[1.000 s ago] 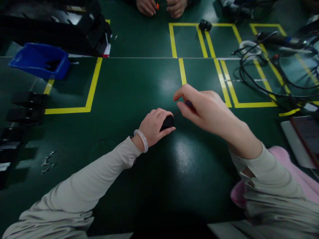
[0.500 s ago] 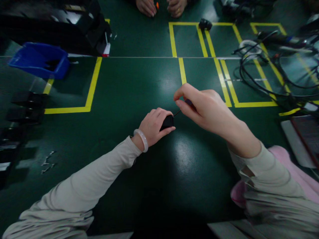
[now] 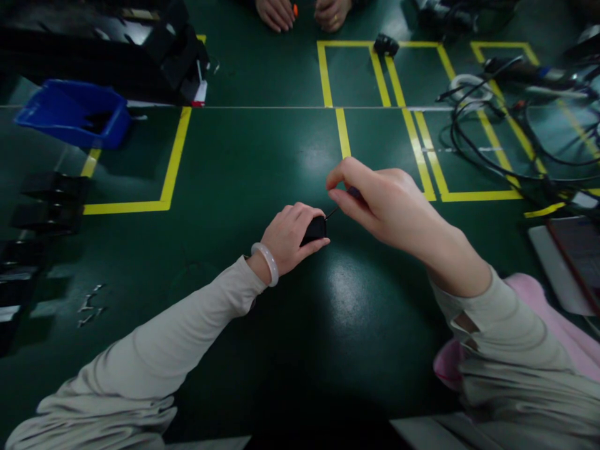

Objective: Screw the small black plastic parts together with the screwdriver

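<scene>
Near the middle of the green table, my left hand (image 3: 288,236) is wrapped round a small black block-like part (image 3: 315,230) and holds it on the tabletop. To its right, my right hand (image 3: 375,194) is closed on a screwdriver (image 3: 355,192) with a dark handle, mostly hidden by the fingers. Its thin shaft slants down to the left, and the tip meets the right end of the black part. Whether a screw sits under the tip is too small to make out.
Far left stand a blue bin (image 3: 70,119) and black parts (image 3: 49,200); small metal pieces (image 3: 89,306) lie below. Cables (image 3: 478,150) sprawl at right, above a tablet-like device (image 3: 569,262). Across the table rest another person's hands (image 3: 276,14). A black object (image 3: 385,45) sits on yellow tape.
</scene>
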`<state>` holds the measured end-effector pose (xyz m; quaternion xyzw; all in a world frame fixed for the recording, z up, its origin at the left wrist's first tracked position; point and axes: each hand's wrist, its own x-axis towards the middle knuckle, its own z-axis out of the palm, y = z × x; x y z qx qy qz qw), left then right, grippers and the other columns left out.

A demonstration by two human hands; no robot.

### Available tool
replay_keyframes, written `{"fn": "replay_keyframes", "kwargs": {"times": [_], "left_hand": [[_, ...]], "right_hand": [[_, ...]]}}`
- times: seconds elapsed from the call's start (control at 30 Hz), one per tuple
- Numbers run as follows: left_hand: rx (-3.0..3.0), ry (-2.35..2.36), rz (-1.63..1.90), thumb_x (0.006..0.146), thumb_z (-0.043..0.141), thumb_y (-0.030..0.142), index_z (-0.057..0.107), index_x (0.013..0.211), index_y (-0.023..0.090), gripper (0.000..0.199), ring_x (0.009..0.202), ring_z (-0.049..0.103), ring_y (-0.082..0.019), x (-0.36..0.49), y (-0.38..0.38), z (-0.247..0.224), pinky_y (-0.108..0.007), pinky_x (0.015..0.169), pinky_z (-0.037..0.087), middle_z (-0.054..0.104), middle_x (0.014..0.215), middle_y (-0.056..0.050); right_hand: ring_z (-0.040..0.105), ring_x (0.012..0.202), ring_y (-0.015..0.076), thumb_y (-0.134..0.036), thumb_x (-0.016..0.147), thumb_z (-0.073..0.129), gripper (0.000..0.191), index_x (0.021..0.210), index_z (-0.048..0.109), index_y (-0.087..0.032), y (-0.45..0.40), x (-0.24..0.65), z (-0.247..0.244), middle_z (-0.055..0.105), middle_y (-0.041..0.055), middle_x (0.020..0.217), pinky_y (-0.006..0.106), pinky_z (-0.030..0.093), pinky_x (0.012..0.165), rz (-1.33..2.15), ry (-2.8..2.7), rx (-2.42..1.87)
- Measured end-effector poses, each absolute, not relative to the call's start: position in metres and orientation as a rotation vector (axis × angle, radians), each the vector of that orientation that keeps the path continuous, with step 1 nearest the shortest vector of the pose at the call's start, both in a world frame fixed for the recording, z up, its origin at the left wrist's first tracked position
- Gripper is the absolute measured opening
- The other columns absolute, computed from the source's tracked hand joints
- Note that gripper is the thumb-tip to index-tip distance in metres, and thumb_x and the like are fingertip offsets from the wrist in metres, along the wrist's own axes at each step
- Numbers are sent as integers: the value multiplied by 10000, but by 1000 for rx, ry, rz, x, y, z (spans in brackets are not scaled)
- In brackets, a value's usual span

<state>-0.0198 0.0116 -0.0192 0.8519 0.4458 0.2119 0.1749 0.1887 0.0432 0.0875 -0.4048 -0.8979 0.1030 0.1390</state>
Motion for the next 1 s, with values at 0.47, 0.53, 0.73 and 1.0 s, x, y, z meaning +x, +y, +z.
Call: {"fn": "replay_keyframes", "kwargs": {"times": [0.47, 0.53, 0.73, 1.0], "left_hand": [[2406, 1259, 590, 992, 576, 535, 571, 1282, 133, 496, 1079, 580, -305, -20, 12, -19, -455, 958, 482, 630, 1215, -147], [2408, 1260, 593, 995, 564, 547, 573, 1280, 137, 499, 1072, 580, -304, -20, 12, -19, -455, 952, 483, 632, 1211, -147], [2402, 1256, 595, 997, 553, 558, 572, 1280, 137, 508, 1084, 580, -307, -20, 12, -20, -461, 960, 482, 632, 1216, -150], [2389, 1260, 583, 996, 554, 557, 566, 1278, 152, 494, 1092, 575, -300, -20, 12, -19, -459, 971, 480, 630, 1228, -145]], "right_hand": [[626, 651, 167, -268, 1040, 421, 235, 1195, 576, -181, 43, 189, 87, 669, 14, 779, 283, 386, 653, 257, -2589, -1181], [631, 650, 169, -298, 1052, 413, 240, 1175, 583, -182, 43, 189, 86, 660, 11, 763, 281, 385, 647, 240, -2583, -1176], [637, 664, 185, -311, 1055, 414, 263, 1203, 586, -178, 44, 188, 86, 662, 19, 762, 293, 396, 656, 225, -2591, -1225], [602, 634, 169, -264, 1036, 408, 256, 1211, 568, -165, 42, 186, 89, 682, 31, 797, 276, 372, 618, 258, -2586, -1227]]}}
